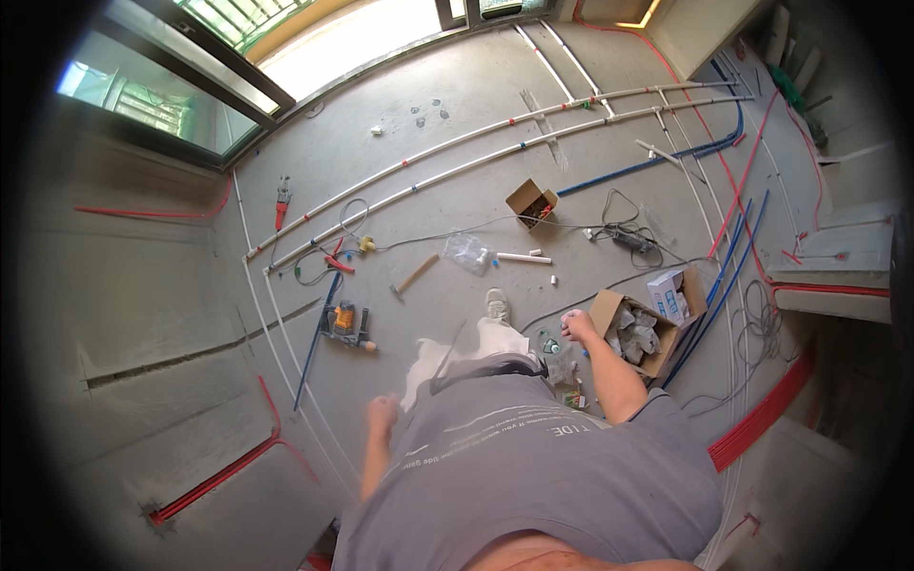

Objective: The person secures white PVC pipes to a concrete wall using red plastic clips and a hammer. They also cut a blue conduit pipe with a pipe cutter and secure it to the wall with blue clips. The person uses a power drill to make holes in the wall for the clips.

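My left hand (pixel 383 411) hangs low beside my hip. Motion blurs its fingers, and no object shows in it. On the other side my right hand (pixel 577 325) is closed in front of my body, with its fingers curled in. Whether it holds something small cannot be made out. Nearest to that hand is an open cardboard box (pixel 632 333) filled with grey plastic bags. Below the hand, a green-capped clear bottle (pixel 550 345) is on the floor. A hammer (pixel 415 277) with a wooden handle rests farther ahead, left of my shoe (pixel 497 305).
Long white pipes (pixel 419 169) run across the floor. A power tool (pixel 345 325) lies at left, near red-handled pliers (pixel 337 259). Ahead are a small open carton (pixel 531 204), a clear plastic bag (pixel 467 253) and a grey cable (pixel 440 235). Blue pipes (pixel 721 285) stretch along the right.
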{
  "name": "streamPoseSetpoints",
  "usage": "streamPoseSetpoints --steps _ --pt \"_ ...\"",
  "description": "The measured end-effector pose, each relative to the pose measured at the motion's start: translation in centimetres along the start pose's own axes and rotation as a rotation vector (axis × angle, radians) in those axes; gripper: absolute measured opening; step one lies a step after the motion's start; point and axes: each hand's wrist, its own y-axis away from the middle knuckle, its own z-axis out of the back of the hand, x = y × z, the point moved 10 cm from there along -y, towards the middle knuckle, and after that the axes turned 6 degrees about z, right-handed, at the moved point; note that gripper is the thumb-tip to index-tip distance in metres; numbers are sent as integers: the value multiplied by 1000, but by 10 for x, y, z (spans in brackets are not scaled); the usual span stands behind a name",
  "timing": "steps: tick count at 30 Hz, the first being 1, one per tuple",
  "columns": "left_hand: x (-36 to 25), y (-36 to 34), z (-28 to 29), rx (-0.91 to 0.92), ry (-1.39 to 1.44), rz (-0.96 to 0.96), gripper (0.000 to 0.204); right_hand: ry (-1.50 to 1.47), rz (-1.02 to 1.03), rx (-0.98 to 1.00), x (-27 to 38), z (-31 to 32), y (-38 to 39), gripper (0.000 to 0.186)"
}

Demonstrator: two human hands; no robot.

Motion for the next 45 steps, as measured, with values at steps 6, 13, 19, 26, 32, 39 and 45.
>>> streamPoseSetpoints --steps 6,13,19,26,32,39,45 --pt "-11 33 16 -116 45 -30 32 -78 -152 41 -7 18 -26 20" --pt "-18 63 23 -146 2 -19 35 257 45 63 13 -6 -59 17" --pt "0 49 18 -12 -320 -54 45 370 173 23 38 -18 -61 14" --pt "43 -34 33 -12 -401 -105 51 356 83 -68 48 -14 -46 25" --pt "5 -64 80 81 38 -107 38 464 69 -48 18 -42 -13 14" --pt "-20 -108 120 130 14 -136 29 67 -282 -141 -65 -64 86 16" --pt "-55 -142 103 423 -251 -218 31 -59 -514 42 -111 -106 189 20"
